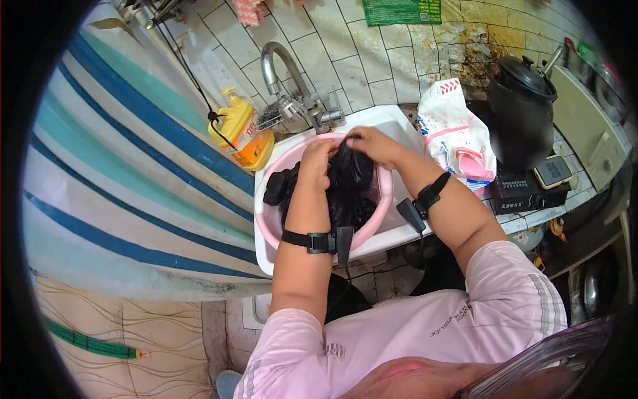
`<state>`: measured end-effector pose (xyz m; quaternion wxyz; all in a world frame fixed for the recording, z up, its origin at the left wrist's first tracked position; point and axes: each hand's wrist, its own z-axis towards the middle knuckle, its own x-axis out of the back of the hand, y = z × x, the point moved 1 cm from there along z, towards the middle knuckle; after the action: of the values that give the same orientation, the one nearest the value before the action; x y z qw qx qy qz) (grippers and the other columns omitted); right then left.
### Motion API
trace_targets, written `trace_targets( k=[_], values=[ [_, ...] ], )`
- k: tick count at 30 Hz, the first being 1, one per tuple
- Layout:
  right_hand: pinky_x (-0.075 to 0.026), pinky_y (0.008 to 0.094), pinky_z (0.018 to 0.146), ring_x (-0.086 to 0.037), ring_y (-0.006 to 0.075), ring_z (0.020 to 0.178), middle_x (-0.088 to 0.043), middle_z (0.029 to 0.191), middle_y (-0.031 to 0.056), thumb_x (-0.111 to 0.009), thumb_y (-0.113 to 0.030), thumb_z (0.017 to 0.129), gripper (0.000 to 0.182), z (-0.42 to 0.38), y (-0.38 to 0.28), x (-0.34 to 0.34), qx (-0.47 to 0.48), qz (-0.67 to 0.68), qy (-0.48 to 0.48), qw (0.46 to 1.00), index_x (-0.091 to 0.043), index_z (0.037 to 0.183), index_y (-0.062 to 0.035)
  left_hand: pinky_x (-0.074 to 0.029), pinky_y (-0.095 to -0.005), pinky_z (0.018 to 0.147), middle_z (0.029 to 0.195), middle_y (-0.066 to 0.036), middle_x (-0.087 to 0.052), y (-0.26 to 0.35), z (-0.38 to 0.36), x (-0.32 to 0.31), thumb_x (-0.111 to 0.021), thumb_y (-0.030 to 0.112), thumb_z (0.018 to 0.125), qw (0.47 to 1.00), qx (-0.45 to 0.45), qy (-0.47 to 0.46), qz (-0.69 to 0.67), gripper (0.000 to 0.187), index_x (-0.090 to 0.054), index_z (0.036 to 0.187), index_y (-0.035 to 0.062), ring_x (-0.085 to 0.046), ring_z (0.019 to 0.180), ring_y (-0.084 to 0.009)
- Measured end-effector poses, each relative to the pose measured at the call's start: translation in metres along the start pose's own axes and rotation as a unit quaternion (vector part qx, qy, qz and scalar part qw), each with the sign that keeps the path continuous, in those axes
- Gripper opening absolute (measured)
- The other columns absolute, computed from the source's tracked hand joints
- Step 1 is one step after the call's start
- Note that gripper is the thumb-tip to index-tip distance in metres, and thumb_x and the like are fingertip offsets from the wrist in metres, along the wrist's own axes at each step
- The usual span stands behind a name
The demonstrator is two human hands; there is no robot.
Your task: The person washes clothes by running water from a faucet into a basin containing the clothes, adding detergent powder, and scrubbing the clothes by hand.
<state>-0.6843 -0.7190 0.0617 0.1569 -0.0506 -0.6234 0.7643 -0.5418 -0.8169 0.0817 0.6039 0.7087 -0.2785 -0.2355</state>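
Note:
A pink basin (385, 193) sits in the white sink (404, 133) with wet-looking black cloth (345, 206) bunched inside it. My right hand (373, 146) pinches a raised fold of the cloth near the basin's far rim. Just left of it, my left hand (319, 163) is closed at the same raised part, its fingertips partly hidden. More of the black cloth bulges by the basin's left side. Black straps with small devices are fastened round both forearms.
Behind the basin rises a metal faucet (286, 73). A yellow pump bottle (247, 133) stands to the left, beside a striped curtain (139, 159). On the right are a white and pink bag (455, 130), a black lidded pot (522, 113) and a black stove (522, 193).

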Motion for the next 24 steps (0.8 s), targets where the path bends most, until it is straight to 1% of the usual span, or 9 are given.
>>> trace_targets(
  k=[3, 4, 9, 10, 13, 15, 16, 19, 24],
  values=[
    [-0.050, 0.0290, 0.074, -0.060, 0.0135, 0.083, -0.063, 0.092, 0.0047, -0.054, -0.017, 0.093, 0.020, -0.004, -0.018, 0.007, -0.037, 0.192, 0.062, 0.979, -0.056, 0.108, -0.0043, -0.020, -0.0478, 0.107, 0.132, -0.013, -0.050, 0.013, -0.015, -0.014, -0.056, 0.042, 0.086, 0.996, 0.067, 0.042, -0.035, 0.056, -0.046, 0.132, 0.0116, -0.044, 0.123, -0.0267],
    [-0.050, 0.0291, 0.073, -0.060, 0.0139, 0.082, -0.062, 0.091, 0.0048, -0.054, -0.018, 0.093, 0.020, -0.007, -0.023, 0.006, -0.026, 0.259, 0.084, 0.962, -0.055, 0.108, -0.0045, -0.020, -0.0485, 0.107, 0.146, -0.015, -0.032, 0.021, -0.027, -0.022, -0.050, 0.055, 0.087, 0.995, 0.087, 0.047, 0.003, 0.070, -0.039, 0.138, 0.0086, -0.032, 0.133, -0.0289],
    [-0.047, 0.0299, 0.069, -0.058, 0.0156, 0.074, -0.060, 0.084, 0.0044, -0.053, -0.018, 0.093, 0.022, 0.000, -0.014, -0.003, 0.042, 0.312, 0.222, 0.923, -0.053, 0.109, -0.0036, -0.025, -0.0451, 0.105, 0.134, -0.015, -0.043, -0.014, -0.001, -0.038, -0.050, 0.059, 0.087, 0.988, -0.039, -0.118, -0.088, 0.075, -0.040, 0.134, 0.0016, -0.038, 0.125, -0.0257],
    [-0.047, 0.0299, 0.069, -0.058, 0.0156, 0.074, -0.060, 0.084, 0.0044, -0.053, -0.018, 0.093, 0.022, -0.002, -0.018, -0.005, 0.041, 0.308, 0.222, 0.924, -0.053, 0.109, -0.0036, -0.032, -0.0444, 0.100, 0.127, -0.015, -0.048, -0.005, -0.018, -0.051, -0.050, 0.055, 0.088, 0.995, -0.034, -0.046, -0.083, 0.067, -0.044, 0.128, 0.0004, -0.044, 0.118, -0.0259],
    [-0.047, 0.0310, 0.067, -0.058, 0.0156, 0.075, -0.060, 0.081, 0.0065, -0.056, -0.022, 0.091, 0.022, -0.011, -0.034, -0.008, 0.055, 0.168, 0.255, 0.951, -0.057, 0.100, -0.0024, -0.044, -0.0433, 0.088, 0.113, -0.013, -0.054, 0.005, -0.028, -0.056, -0.049, 0.044, 0.092, 0.984, -0.028, 0.005, -0.176, 0.051, -0.050, 0.116, -0.0006, -0.054, 0.104, -0.0258],
    [-0.046, 0.0331, 0.067, -0.059, 0.0194, 0.075, -0.061, 0.080, 0.0117, -0.059, -0.026, 0.087, 0.024, -0.019, -0.043, -0.016, 0.060, -0.114, 0.170, 0.977, -0.060, 0.088, -0.0015, -0.050, -0.0430, 0.080, 0.108, -0.013, -0.056, -0.003, -0.016, -0.049, -0.048, 0.038, 0.094, 0.961, -0.027, -0.015, -0.273, 0.042, -0.051, 0.111, -0.0004, -0.058, 0.096, -0.0254],
    [-0.047, 0.0388, 0.067, -0.061, 0.0287, 0.076, -0.062, 0.079, 0.0173, -0.058, -0.031, 0.086, 0.031, -0.024, -0.046, -0.028, 0.163, -0.204, 0.206, 0.943, -0.061, 0.080, -0.0009, -0.052, -0.0431, 0.075, 0.104, -0.012, -0.057, -0.009, -0.009, -0.045, -0.045, 0.032, 0.095, 0.951, -0.020, -0.056, -0.305, 0.035, -0.050, 0.110, 0.0012, -0.060, 0.089, -0.0249],
    [-0.047, 0.0440, 0.070, -0.060, 0.0386, 0.079, -0.063, 0.082, 0.0198, -0.053, -0.035, 0.087, 0.035, -0.028, -0.063, -0.043, 0.139, -0.370, 0.188, 0.899, -0.063, 0.086, -0.0019, -0.054, -0.0439, 0.073, 0.099, -0.011, -0.061, -0.011, -0.015, -0.047, -0.043, 0.029, 0.096, 0.939, 0.021, -0.037, -0.343, 0.028, -0.053, 0.109, 0.0059, -0.064, 0.083, -0.0256],
    [-0.047, 0.0453, 0.077, -0.058, 0.0442, 0.086, -0.060, 0.090, 0.0316, -0.053, -0.032, 0.086, 0.040, 0.016, -0.028, -0.012, -0.017, -0.352, 0.174, 0.920, -0.062, 0.089, 0.0064, -0.052, -0.0450, 0.080, 0.106, -0.011, -0.060, -0.014, -0.007, -0.050, -0.047, 0.032, 0.095, 0.934, 0.054, -0.046, -0.351, 0.035, -0.051, 0.116, 0.0051, -0.062, 0.091, -0.0262]
  ],
)
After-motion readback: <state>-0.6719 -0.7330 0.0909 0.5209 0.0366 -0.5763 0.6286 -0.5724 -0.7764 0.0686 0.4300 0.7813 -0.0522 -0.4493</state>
